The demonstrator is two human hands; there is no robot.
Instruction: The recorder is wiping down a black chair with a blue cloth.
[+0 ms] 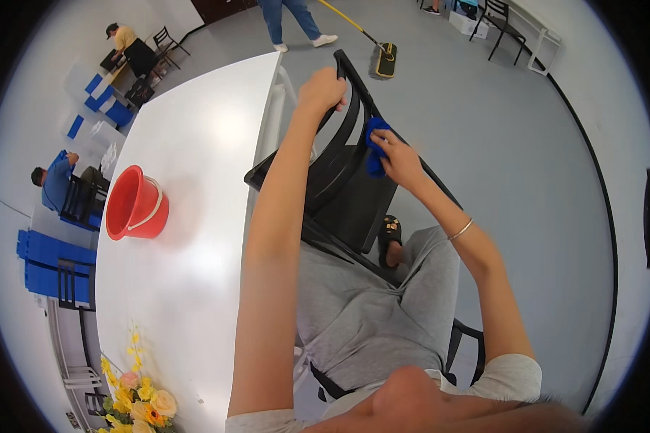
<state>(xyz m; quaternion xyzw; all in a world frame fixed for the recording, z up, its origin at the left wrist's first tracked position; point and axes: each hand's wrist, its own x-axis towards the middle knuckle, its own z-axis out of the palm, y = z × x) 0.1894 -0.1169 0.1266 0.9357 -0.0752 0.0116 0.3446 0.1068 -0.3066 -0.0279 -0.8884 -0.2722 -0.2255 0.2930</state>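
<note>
A black chair (352,211) with a slatted back stands tilted in front of my legs, close beside the white table. My left hand (322,93) is closed around the far end of the chair's frame. In my right hand (400,159) is a blue cloth (376,165), bunched up and pressed against a bar of the chair's back. My fingers and the cloth hide part of that bar. The chair's lower end reaches to my lap, and my left forearm covers some of its left side.
The white table (206,140) runs along my left, bearing a red bucket (149,211) and a bouquet of flowers (141,400). Ahead, a person (290,21) stands near a yellow-handled mop (385,60) on the grey floor. Other people sit at the left, near blue-and-white boxes (105,100).
</note>
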